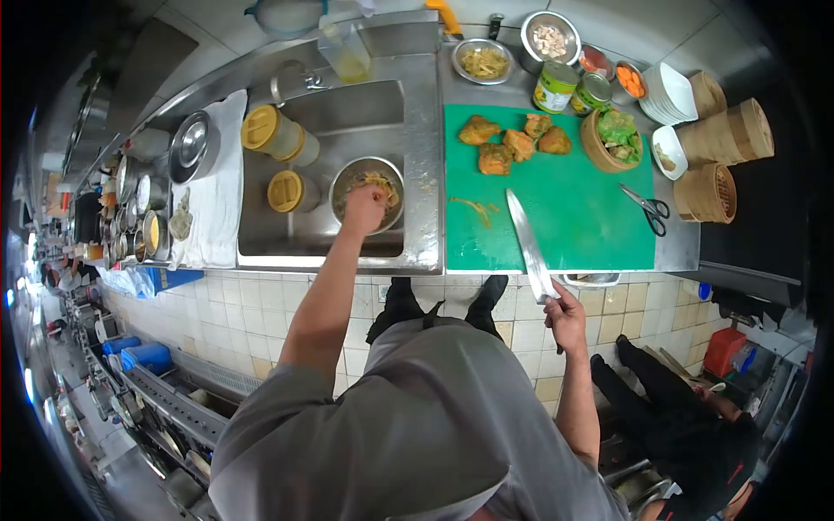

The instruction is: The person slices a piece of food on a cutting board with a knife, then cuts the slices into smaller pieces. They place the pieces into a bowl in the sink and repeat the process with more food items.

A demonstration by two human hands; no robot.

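My left hand (367,208) reaches into a steel bowl (337,195) in the sink, which holds yellowish strips (382,184). Its fingers are curled down among the strips; what lies between them is hidden. My right hand (566,319) grips a knife (525,234) by the handle at the counter's front edge. The blade points away from me over the green cutting board (599,234). A few thin yellowish shreds (476,208) lie left of the blade. Several browned orange chunks (495,159) sit farther back, near a bamboo basket of leafy greens (615,130).
Yellow-lidded containers (282,137) stand in the sink, below a faucet (295,80). Scissors (650,208) lie at the board's right edge. Cans (554,87), bowls of ingredients (483,62), white dishes (669,91) and bamboo steamers (728,135) line the counter. A person in black (678,434) is at lower right.
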